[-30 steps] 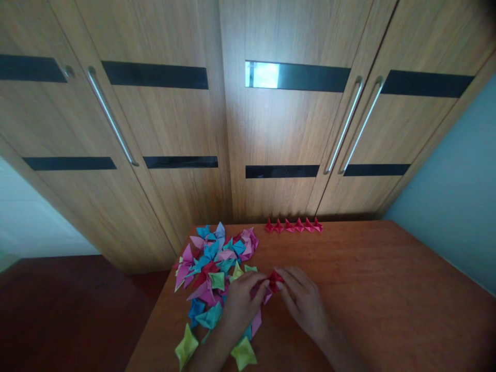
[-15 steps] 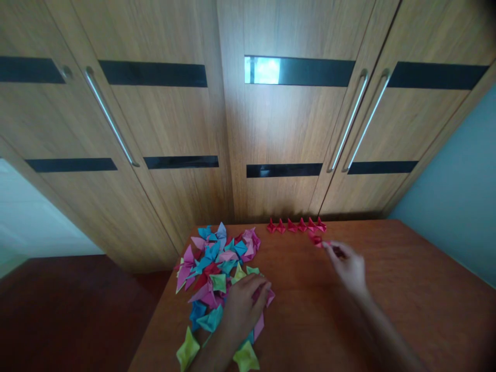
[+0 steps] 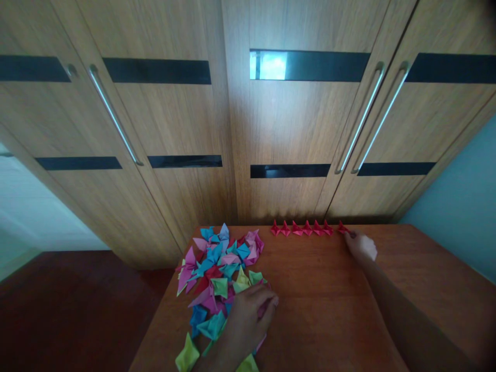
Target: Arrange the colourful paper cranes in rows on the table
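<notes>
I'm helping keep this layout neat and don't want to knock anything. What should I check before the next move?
1. Right hand at the row's right end: ok, fingertips at the last red paper figure.
2. That figure released: cannot tell; the fingertips are too small to read.
3. Other six red figures lined up: ok, in a row along the back of the table.
4. Even spacing: not ok; the gap before the last figure looks wider than the others.
5. Left hand away from the colored paper pile: not ok, it covers part of the pile in this view.
6. Left hand free of paper: cannot tell; its curled fingers hide it.
</notes>
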`<state>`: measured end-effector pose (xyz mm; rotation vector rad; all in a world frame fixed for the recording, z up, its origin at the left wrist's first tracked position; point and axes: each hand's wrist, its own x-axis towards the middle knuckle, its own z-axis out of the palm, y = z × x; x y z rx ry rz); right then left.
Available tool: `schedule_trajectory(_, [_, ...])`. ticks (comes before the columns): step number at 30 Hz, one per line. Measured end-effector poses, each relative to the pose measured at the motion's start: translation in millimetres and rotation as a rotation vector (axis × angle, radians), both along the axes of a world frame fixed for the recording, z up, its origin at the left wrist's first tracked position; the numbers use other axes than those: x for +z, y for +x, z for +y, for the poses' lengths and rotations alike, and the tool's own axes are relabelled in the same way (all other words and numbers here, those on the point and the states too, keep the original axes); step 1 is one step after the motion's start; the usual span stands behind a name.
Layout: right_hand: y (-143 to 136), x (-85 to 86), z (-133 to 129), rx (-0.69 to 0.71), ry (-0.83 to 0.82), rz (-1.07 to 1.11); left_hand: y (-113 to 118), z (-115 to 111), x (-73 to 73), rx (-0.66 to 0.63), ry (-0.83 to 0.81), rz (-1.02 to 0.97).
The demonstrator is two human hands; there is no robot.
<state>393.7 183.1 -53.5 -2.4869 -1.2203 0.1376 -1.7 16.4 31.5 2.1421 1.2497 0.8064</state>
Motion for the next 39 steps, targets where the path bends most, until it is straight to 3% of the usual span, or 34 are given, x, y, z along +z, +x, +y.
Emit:
schedule_trajectory(20, [-8, -4.0, 4, 0.046, -0.082, -0.015, -1, 1, -3.9, -0.013, 0.017, 0.011])
schedule_trajectory(27, [-17, -2.8, -12, 0.011, -0.002, -0.012, -1, 1, 1.0, -0.011, 0.004, 0.016])
schedule_trajectory(32, [-49, -2.9, -41, 0.028, 0.044, 0.001, -2, 2, 4.2, -0.007, 0.017, -0.005])
schedule_trajectory(39, [-140, 4.7, -90, 0.328, 0.003, 0.056, -7, 9, 6.4, 0.049, 0.051, -0.063])
